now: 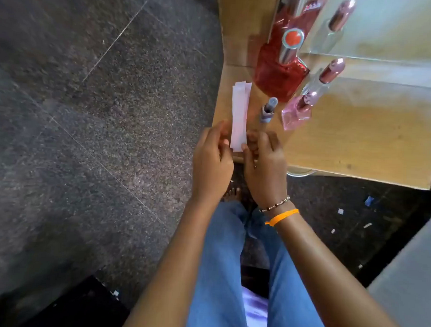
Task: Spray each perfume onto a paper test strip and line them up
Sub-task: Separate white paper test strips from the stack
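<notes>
I see the paper test strips [240,115] stacked at the wooden table's [357,139] near-left edge, their near ends pinched by my left hand [211,160] and right hand [264,165] from either side. Just right stand a small grey bottle [268,111], a pink bottle [297,112] and a red bottle [281,70].

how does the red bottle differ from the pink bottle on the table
The red bottle is much bigger than the pink bottle. It is deep red with a silver cap with a red top; the pink one is pale and see-through with a pinkish metallic cap. Both stand upright on the wooden table, untouched.
</notes>
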The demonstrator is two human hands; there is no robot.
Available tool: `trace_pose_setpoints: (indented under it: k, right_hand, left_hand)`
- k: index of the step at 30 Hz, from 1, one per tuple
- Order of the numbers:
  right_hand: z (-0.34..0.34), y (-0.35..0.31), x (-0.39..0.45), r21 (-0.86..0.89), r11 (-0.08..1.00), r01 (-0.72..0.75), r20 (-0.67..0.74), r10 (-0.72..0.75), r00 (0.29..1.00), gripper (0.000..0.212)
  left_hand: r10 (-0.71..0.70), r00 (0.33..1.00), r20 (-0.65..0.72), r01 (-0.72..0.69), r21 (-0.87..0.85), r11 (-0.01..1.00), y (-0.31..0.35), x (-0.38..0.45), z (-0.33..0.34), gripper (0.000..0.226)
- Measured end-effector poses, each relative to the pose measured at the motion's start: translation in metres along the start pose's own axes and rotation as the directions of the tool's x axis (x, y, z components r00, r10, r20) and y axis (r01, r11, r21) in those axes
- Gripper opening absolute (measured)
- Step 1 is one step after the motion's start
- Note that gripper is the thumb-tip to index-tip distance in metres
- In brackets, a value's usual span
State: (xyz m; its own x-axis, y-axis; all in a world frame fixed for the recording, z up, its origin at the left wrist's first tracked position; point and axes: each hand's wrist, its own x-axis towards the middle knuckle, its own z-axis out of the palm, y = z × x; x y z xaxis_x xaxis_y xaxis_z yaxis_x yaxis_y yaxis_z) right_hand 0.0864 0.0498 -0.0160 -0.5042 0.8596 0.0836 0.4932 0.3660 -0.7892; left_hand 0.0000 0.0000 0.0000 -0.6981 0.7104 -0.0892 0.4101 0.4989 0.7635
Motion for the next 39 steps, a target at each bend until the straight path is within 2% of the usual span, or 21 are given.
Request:
trace_pose_setpoints:
  k: [3, 10, 14, 22, 39]
  right_hand:
    - [0.013, 0.007, 0.005, 0.000, 0.999, -0.044, -0.119, 0.044, 0.992, 0.016]
    - [0.024, 0.014, 0.011, 0.005, 0.997, -0.078, -0.225, 0.077, 0.971, 0.018]
    - [0.025, 0.012, 0.016, -0.006, 0.986, -0.165, -0.199, 0.160, 0.967, 0.018]
    - [0.014, 0.010, 0.027, 0.103, 0.951, -0.292, -0.108, 0.303, 0.947, 0.016]
    - [0.011, 0.008, 0.022, 0.139, 0.949, -0.282, -0.115, 0.299, 0.947, 0.016]
  left_hand:
    - [0.064, 0.997, -0.046, -0.064, -0.004, 0.998, -0.013, -0.001, 0.007, 0.037]
    - [0.207, 0.967, -0.151, -0.211, -0.011, 0.978, -0.033, -0.005, 0.017, 0.036]
    - [0.234, 0.962, -0.142, -0.240, -0.025, 0.970, -0.036, -0.003, 0.019, 0.037]
    - [0.260, 0.960, -0.099, -0.261, 0.009, 0.965, -0.037, -0.003, 0.016, 0.037]
    - [0.305, 0.950, -0.065, -0.300, 0.071, 0.951, -0.038, -0.007, 0.019, 0.038]
